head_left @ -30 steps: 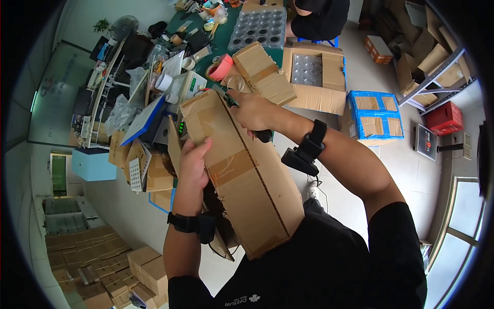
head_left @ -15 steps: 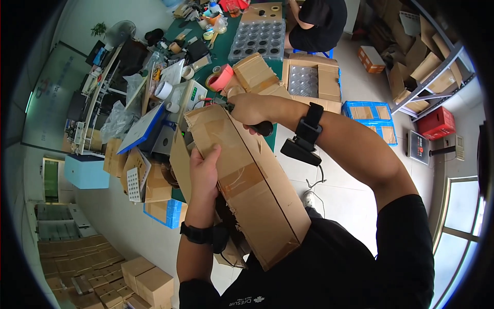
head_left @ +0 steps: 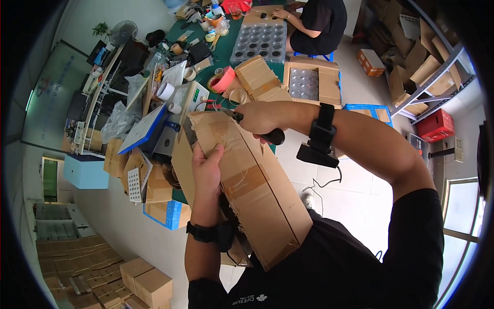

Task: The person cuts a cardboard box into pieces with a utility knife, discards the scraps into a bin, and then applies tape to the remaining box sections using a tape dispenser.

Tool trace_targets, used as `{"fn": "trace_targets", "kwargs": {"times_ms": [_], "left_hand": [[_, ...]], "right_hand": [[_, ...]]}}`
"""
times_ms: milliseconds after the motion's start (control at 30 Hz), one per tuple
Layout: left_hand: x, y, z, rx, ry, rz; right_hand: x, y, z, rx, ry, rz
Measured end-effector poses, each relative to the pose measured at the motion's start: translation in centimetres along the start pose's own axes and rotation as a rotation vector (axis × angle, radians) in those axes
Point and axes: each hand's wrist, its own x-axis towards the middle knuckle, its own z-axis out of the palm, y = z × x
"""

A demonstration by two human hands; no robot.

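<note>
Okay, I've a brown, taped cardboard box (head_left: pixel 262 193) just six-o'clock of centre; left hand (head_left: pixel 207 172) gripping its ten-o'clock edge, right hand (head_left: pixel 260 119) clenching a black-handled tool (head_left: pixel 276 136). Probably light, stiffish; hold edges.

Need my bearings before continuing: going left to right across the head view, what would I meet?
Light-blue box, white holed panel, left hand, right hand, right wrist strap, orange carton, red box.

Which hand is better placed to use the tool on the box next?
Right, probably: the right hand grips the black-handled tool near the far end of the box; the left hand holds its side.
</note>
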Motion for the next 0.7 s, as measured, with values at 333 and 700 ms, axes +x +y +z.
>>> {"fn": "trace_targets", "kwargs": {"times_ms": [333,700], "left_hand": [[0.6,-0.4,0.6,-0.013,-0.087,0.018],[0.6,-0.4,1.0,-0.046,-0.033,-0.03]], "right_hand": [[3.1,2.1,-2.1,-0.001,-0.028,-0.126],[-4.4,1.5,-1.3,0.08,-0.182,0.139]]}}
